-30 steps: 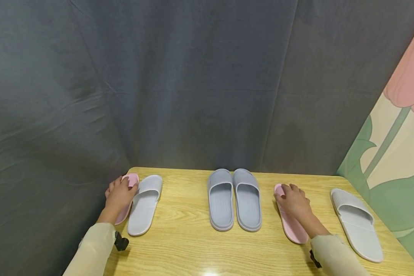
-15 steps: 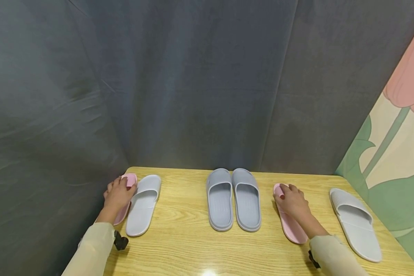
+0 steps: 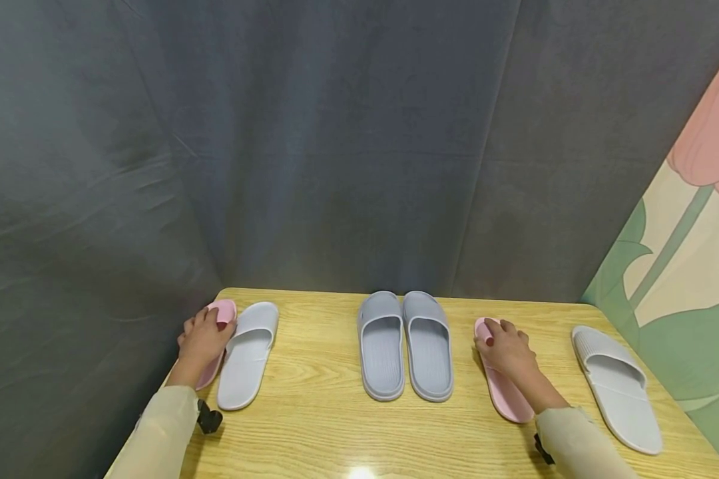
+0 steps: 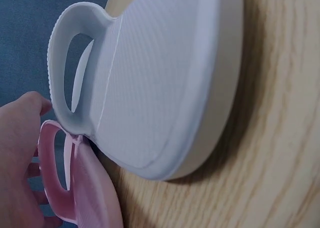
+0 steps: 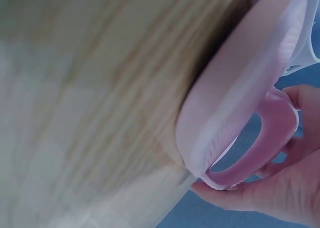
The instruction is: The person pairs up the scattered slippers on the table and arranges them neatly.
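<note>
Two items are in hand: the left pink slipper [image 3: 209, 377] and the right pink slipper [image 3: 508, 396], both on the wooden table [image 3: 317, 372]. Each lies directly beneath its own hand, long axis front to back, toe away and leaning inward. The right hand [image 3: 506, 349] grips across the strap [image 5: 282, 123]; the left hand [image 3: 200, 338] curls about its own slipper's strap, firmness not determinable. Right wrist view exposes the strap's opening, mostly covered in the head view. Left wrist view shows the left strap apparently touching the left white slipper [image 3: 248, 362]. Grey slippers [image 3: 383, 359] lie centrally; the right white slipper [image 3: 623, 399] lies apart, rightmost.
</note>
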{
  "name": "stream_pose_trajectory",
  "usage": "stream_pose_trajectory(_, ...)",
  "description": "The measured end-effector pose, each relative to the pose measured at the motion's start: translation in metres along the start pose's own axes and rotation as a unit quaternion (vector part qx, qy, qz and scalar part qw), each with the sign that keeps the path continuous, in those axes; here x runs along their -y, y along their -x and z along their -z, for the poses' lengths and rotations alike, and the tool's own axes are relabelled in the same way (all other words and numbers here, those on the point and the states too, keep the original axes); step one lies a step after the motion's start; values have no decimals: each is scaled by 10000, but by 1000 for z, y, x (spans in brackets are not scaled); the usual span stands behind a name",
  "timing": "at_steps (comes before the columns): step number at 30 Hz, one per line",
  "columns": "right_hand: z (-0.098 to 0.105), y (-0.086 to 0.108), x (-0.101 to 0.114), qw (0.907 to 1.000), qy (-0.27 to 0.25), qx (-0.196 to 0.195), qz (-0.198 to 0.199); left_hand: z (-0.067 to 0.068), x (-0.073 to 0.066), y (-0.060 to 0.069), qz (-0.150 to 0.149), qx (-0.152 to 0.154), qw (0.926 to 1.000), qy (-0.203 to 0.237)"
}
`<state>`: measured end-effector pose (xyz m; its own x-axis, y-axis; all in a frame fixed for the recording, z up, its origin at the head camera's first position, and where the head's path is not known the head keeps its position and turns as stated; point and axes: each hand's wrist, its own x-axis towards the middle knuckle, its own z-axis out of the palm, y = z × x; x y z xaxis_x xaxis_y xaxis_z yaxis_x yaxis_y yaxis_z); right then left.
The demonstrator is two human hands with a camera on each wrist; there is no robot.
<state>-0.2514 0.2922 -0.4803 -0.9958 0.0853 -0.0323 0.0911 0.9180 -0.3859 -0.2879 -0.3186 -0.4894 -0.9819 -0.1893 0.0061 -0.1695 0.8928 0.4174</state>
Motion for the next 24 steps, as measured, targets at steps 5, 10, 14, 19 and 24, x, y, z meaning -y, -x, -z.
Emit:
stream_pose_trajectory(5,1,0,0,9999,-4,107,-98,-1,-1,-2,147,12,9999,28)
stream_pose_trajectory(10,1,0,1,9997,-6,160,-201,-1,0,-2,349,61,9993,155)
stream_pose_trajectory(14,0,0,1,9996,-3,152,-222,-4,2,-5,365,88,9991,176)
stream_pose_trajectory(19,1,-1,2,9996,34,174,-231,-6,4,-8,347,101,9992,169)
stream_pose_trajectory(24,2,1,3,9995,62,201,-249,-7,4,-9,401,127,9989,184)
